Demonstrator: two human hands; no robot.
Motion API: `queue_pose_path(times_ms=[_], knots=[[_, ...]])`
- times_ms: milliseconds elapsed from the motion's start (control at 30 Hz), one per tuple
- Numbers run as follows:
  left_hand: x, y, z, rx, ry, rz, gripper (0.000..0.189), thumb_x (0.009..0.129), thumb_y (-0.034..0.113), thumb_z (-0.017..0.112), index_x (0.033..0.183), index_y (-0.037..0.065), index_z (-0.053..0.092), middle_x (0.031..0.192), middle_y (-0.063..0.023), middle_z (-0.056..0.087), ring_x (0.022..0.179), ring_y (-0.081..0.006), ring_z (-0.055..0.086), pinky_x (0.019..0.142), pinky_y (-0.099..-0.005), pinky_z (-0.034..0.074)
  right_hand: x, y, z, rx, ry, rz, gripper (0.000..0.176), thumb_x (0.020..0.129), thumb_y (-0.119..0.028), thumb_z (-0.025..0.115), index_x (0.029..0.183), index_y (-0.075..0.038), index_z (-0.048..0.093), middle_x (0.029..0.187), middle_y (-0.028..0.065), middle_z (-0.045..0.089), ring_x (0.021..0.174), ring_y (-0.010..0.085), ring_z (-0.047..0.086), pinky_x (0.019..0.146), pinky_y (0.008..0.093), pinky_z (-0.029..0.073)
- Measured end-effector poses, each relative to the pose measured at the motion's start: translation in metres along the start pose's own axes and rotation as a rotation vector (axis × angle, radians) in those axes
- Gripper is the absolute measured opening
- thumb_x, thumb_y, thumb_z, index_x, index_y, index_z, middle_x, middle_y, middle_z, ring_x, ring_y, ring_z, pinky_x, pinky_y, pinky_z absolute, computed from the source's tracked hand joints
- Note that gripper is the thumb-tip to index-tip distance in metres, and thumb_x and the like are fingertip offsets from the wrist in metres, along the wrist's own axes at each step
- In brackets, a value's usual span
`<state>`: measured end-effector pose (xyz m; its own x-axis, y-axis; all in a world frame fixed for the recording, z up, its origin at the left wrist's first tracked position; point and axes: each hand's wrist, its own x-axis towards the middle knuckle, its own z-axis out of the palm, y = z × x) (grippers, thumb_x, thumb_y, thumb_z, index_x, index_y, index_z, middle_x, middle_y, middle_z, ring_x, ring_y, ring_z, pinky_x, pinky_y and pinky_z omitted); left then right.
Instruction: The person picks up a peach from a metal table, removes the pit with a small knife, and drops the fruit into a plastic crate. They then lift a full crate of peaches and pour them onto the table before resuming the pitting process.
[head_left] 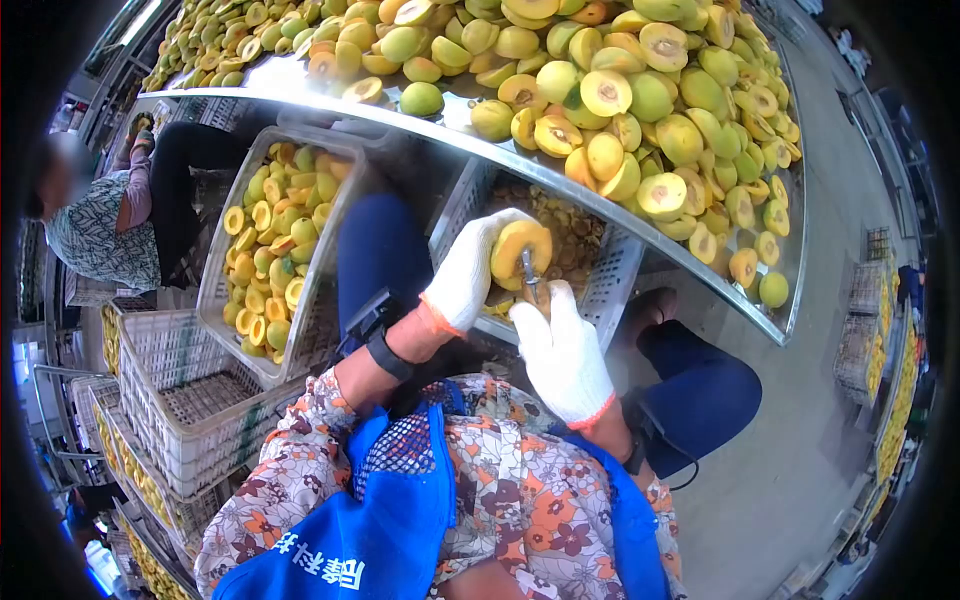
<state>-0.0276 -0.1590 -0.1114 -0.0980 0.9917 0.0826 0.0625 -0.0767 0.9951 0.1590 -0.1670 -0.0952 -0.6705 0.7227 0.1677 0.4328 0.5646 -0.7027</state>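
My left hand (466,268), in a white knit glove, grips a halved yellow peach (513,240) with its cut face toward me. In my gloved right hand (565,355) is a small metal pitting tool (529,264), its tip against the middle of the cut face. Whether the stone is still in this half cannot be made out. Both hands are over a grey plastic crate (617,280) between my knees, which holds brownish stones and scraps (570,215). Above it, many halved peaches (610,110) are heaped on a metal table (440,132).
A crate (212,290) full of peach halves stands at my left, beside a white slatted crate (180,425). Another person (105,220) sits farther left. Stacked crates (860,350) line the right side, past the grey floor (770,470).
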Motion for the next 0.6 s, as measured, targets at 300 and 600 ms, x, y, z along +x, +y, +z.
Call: queue_pose_path(times_ms=[300, 600], knots=[[0.004, 0.021, 0.023, -0.042, 0.218, 0.156, 0.039, 0.101, 0.020, 0.049, 0.135, 0.003, 0.055, 0.116, -0.0115, 0.067, 0.107, -0.0185, 0.063, 0.097, -0.0320, 0.049, 0.008, 0.008, 0.001, -0.134, 0.144, -0.111, 0.025, 0.093, -0.007, 0.061, 0.118, -0.008, 0.064, 0.117, 0.0326, 0.059, 0.068, 0.0430, 0.065, 0.054, 0.0476, 0.053], [0.006, 0.018, 0.013, 0.038, 0.046, -0.040, 0.021, 0.102, 0.018, 0.056, 0.114, 0.002, 0.063, 0.092, -0.0122, 0.067, 0.082, -0.0201, 0.066, 0.079, -0.0333, 0.054, -0.006, 0.033, 0.015, 0.082, 0.014, 0.064, 0.042, 0.093, -0.015, 0.065, 0.131, -0.006, 0.050, 0.092, 0.0186, 0.060, 0.061, 0.0257, 0.059, 0.051, 0.0362, 0.047]])
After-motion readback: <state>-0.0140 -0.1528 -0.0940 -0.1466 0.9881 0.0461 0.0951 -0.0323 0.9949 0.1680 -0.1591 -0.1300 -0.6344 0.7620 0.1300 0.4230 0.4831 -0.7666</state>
